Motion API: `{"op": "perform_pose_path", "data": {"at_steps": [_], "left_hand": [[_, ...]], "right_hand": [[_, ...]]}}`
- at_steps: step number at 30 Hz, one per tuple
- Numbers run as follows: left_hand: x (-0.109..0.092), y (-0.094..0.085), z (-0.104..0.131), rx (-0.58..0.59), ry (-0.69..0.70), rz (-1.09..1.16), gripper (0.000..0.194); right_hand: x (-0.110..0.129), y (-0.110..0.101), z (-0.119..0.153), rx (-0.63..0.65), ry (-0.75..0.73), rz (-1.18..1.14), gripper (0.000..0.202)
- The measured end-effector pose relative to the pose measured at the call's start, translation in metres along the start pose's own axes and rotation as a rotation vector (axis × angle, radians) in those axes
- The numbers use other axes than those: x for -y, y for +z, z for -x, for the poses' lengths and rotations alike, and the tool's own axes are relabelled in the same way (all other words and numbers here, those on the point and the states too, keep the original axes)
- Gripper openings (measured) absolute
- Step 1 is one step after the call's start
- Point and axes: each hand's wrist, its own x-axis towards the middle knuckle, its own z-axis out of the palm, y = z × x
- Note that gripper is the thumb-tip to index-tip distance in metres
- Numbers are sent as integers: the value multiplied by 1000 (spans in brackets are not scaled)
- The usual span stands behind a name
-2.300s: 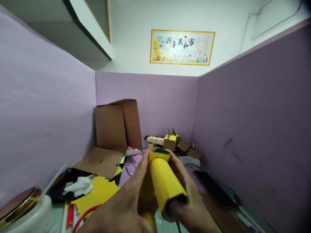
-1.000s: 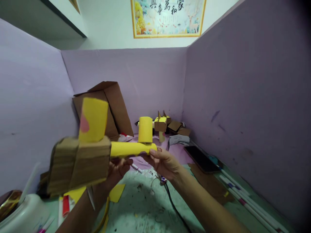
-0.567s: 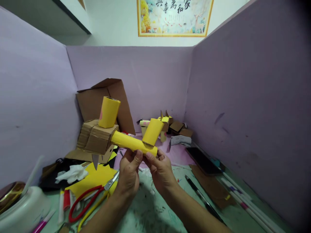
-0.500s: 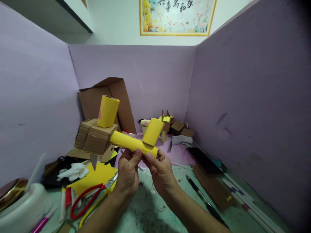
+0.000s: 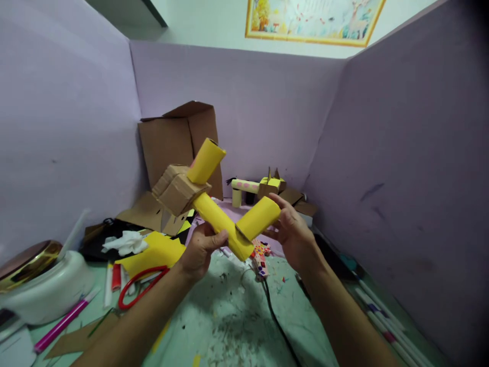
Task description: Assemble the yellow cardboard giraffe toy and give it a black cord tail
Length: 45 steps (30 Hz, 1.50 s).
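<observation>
A yellow-covered cardboard-tube model (image 5: 217, 216) is held up above the green tabletop. Its long tube has a brown cardboard block (image 5: 179, 188) at the upper left end. One short yellow tube (image 5: 207, 160) rises from the block; another short yellow tube (image 5: 259, 218) slants up from near the lower end. My left hand (image 5: 202, 250) is closed on the long tube, its thumb on the near side. My right hand (image 5: 294, 234) is around the outer end of the lower short tube, some fingers hidden behind it.
At left lie red-handled scissors (image 5: 139, 288), yellow paper (image 5: 156, 252), a tissue (image 5: 125, 243), a purple pen (image 5: 63, 323) and a white pot (image 5: 49, 290). A patterned corded tool (image 5: 261, 260) lies beyond my hands. A spotted tube model (image 5: 244, 185) and cardboard box (image 5: 168, 148) stand behind.
My right hand has left the long tube and moved up to the lower short tube. The model has tilted, its block end higher relative to the other. My view has shifted left.
</observation>
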Motion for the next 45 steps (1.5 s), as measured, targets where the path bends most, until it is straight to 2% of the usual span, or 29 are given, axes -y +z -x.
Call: {"op": "perform_pose_path", "data": {"at_steps": [4, 8, 13, 16, 18, 21, 24, 36, 45], "left_hand": [[3, -1, 0, 71, -30, -90, 28], [2, -2, 0, 96, -34, -105, 31], [5, 3, -1, -26, -3, 117, 39], [5, 5, -2, -104, 9, 145, 45], [4, 5, -2, -128, 15, 147, 47], [4, 4, -1, -133, 42, 149, 47], [5, 4, 0, -125, 91, 129, 46], [4, 7, 6, -93, 125, 110, 52], [0, 12, 8, -59, 216, 125, 46]], "right_hand": [[-1, -8, 0, 50, -66, 361, 58], [-6, -6, 2, 87, -168, 590, 37], [-14, 7, 11, 91, -261, 626, 28], [-19, 13, 17, 87, -292, 699, 26], [-22, 14, 19, 83, -370, 760, 23], [-28, 15, 21, 114, -530, 841, 19], [-32, 16, 21, 130, -615, 899, 17], [-32, 29, 29, 86, -729, 976, 16], [-28, 34, 31, 82, -868, 1028, 16]]}}
